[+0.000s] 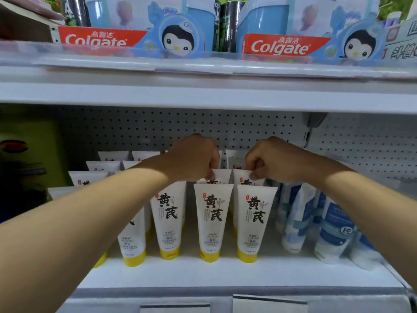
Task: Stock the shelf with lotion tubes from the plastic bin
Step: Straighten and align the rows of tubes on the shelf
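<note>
Several white lotion tubes with yellow caps and black characters stand cap-down in rows on the white shelf (225, 272). My left hand (194, 158) pinches the top edge of a second-row tube (222, 176). Just to its right, my right hand (268, 160) pinches the top edge of the neighbouring second-row tube (242, 179). Both held tubes stand upright behind the front-row tubes (213, 222). The plastic bin is out of view.
Blue-and-white tubes (334, 231) lean on the shelf to the right of the lotion. The shelf above carries Colgate boxes (97, 39) with penguin pictures. A perforated back panel (158, 127) closes the shelf. A green object (29, 143) sits at the left.
</note>
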A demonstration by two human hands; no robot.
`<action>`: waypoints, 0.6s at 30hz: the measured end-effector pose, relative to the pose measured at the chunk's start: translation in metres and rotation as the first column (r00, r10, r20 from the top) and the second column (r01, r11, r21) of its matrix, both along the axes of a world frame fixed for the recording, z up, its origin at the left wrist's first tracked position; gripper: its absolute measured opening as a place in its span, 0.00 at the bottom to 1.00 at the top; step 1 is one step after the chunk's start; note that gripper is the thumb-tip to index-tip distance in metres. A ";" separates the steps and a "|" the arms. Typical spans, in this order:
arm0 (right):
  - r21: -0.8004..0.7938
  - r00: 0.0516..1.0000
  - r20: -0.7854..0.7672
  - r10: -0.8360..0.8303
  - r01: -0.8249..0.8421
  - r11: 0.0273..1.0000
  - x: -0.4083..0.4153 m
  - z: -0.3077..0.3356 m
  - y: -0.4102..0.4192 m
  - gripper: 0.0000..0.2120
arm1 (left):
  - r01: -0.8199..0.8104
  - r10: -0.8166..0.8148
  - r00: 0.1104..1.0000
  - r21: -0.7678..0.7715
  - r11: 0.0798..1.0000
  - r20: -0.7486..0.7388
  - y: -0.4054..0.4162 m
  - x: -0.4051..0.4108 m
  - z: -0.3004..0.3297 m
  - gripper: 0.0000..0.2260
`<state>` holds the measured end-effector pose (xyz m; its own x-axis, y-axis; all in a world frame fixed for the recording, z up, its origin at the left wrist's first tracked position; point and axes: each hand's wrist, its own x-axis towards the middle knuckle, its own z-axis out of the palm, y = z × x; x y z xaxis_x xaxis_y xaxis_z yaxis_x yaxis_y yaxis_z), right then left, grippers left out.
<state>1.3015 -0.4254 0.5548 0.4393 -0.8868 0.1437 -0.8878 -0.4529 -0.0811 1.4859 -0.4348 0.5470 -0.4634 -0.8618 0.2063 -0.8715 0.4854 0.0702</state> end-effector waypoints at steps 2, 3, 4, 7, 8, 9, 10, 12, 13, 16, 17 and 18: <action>0.000 1.000 0.003 0.005 -0.005 1.000 0.000 0.000 0.000 0.03 | -0.003 0.003 1.000 -0.004 1.000 -0.010 -0.001 0.000 0.000 0.08; -0.001 1.000 0.007 0.006 -0.006 1.000 0.000 0.000 0.000 0.03 | -0.008 0.008 1.000 -0.010 1.000 -0.012 0.000 -0.001 0.000 0.08; -0.002 1.000 0.011 0.008 -0.008 1.000 0.001 -0.001 0.000 0.03 | -0.012 0.012 1.000 -0.013 1.000 -0.014 0.000 -0.001 0.000 0.08; 0.005 1.000 0.016 0.004 -0.005 1.000 0.001 -0.001 0.001 0.03 | -0.002 0.003 1.000 0.010 1.000 -0.027 0.003 -0.001 0.000 0.05; 0.020 1.000 0.031 0.003 -0.004 1.000 0.001 -0.001 0.002 0.04 | 0.003 -0.002 0.999 0.034 0.999 -0.050 0.004 0.000 0.002 0.03; 0.032 0.999 0.052 0.001 -0.003 0.999 0.000 0.000 0.003 0.04 | 0.009 -0.005 0.997 0.055 0.998 -0.081 0.006 0.002 0.005 0.02; 0.033 0.997 0.078 -0.003 0.000 0.999 -0.001 0.001 0.004 0.06 | 0.009 -0.002 0.994 0.059 0.998 -0.112 0.007 0.004 0.010 0.03; 0.002 0.991 0.135 -0.008 0.007 1.000 -0.002 0.005 0.006 0.08 | -0.014 0.020 0.986 0.037 0.999 -0.166 0.009 0.014 0.022 0.03; -0.022 0.986 0.164 -0.004 0.007 1.000 -0.001 0.006 0.006 0.09 | -0.044 0.049 0.980 0.028 0.999 -0.193 0.009 0.021 0.028 0.04; -0.081 0.979 0.202 0.017 -0.001 0.997 0.003 0.009 0.007 0.08 | -0.133 0.141 0.972 0.056 0.990 -0.190 0.005 0.045 0.034 0.05; -0.096 0.980 0.197 0.026 -0.008 0.995 0.006 0.009 0.006 0.09 | -0.153 0.162 0.978 0.075 0.985 -0.131 0.005 0.051 0.032 0.02; -0.108 0.982 0.187 0.036 -0.016 0.994 0.009 0.008 0.005 0.09 | -0.171 0.176 0.983 0.093 0.981 -0.053 0.004 0.055 0.029 0.03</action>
